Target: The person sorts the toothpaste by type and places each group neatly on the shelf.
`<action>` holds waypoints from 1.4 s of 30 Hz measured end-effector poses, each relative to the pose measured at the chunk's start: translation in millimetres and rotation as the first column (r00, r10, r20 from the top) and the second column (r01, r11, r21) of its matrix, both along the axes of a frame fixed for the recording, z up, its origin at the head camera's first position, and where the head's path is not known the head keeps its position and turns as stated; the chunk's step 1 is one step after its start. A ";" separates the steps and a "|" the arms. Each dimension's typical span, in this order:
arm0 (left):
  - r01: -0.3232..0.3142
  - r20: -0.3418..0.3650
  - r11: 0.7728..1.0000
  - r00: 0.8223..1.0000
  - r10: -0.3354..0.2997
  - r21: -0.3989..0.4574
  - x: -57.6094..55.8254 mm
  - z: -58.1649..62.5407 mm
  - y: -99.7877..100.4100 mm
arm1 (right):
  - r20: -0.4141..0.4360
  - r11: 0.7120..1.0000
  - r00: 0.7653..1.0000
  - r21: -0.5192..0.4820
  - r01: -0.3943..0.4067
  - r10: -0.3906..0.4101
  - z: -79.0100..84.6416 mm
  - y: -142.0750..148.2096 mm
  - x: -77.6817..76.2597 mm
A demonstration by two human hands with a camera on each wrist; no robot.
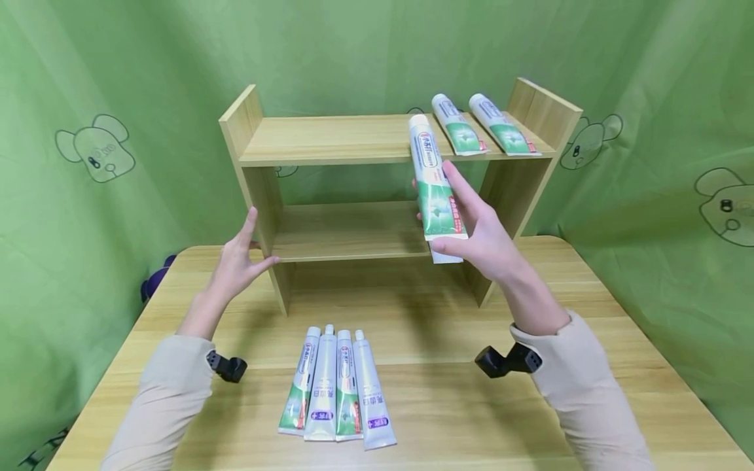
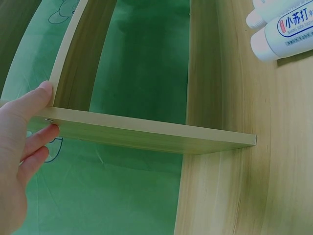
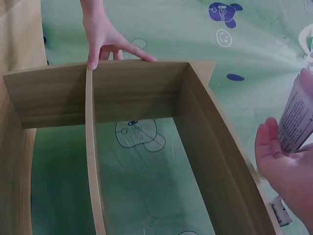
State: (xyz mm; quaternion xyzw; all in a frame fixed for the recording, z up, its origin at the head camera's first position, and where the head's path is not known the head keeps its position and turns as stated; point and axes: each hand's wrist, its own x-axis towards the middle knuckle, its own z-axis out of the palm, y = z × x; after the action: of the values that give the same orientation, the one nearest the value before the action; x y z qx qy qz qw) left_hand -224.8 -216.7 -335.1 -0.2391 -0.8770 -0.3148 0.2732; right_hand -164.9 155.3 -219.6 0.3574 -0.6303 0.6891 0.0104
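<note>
My right hand (image 1: 485, 242) holds a white and green toothpaste tube (image 1: 432, 180), cap up, in front of the wooden shelf's top board. A white flat end shows below it; whether that belongs to a second tube I cannot tell. In the right wrist view, the held tube's printed back (image 3: 297, 115) is visible. My left hand (image 1: 234, 261) grips the shelf's left side panel (image 2: 122, 129), thumb at the middle board's edge and fingers outside. Two toothpaste tubes (image 1: 459, 127) lie side by side on the top board's right part.
Several toothpaste tubes lie in a row on the table (image 1: 436, 412), in front of the shelf (image 1: 353, 157); some are white and green, others silvery with a purple label (image 1: 370, 399). A green curtain (image 1: 330, 52) surrounds the table. A purple object (image 1: 156, 281) is beyond the left edge.
</note>
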 end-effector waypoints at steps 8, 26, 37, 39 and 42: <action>-0.003 0.009 1.000 1.000 0.003 0.002 0.0 -1.1 -0.3 | 0.016 0.991 0.995 0.094 0.099 -0.101 7.0 3.6 -5.9; 0.006 -0.004 1.000 1.000 -0.006 0.005 -1.6 -0.7 -0.9 | -0.047 0.919 0.959 0.275 0.282 -0.280 30.7 2.1 -16.8; 0.016 -0.003 1.000 1.000 -0.016 0.004 -1.7 -0.4 -1.3 | -0.002 0.838 0.922 0.417 0.353 -0.388 41.1 -2.6 -30.7; 0.019 -0.010 1.000 1.000 -0.019 0.003 -1.5 -0.1 -0.9 | 0.014 0.833 0.921 0.431 0.345 -0.389 43.5 -3.4 -32.0; 0.017 -0.020 1.000 1.000 -0.017 0.002 -2.2 -0.8 -1.6 | 0.032 0.837 0.927 0.442 0.323 -0.374 46.9 -3.4 -33.4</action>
State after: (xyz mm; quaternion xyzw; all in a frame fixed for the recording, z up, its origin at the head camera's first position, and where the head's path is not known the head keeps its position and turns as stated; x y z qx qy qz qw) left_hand -227.0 -218.3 -335.8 -0.2494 -0.8718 -0.3154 0.2797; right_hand -198.3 151.9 -172.7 0.1891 -0.8200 0.5398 0.0200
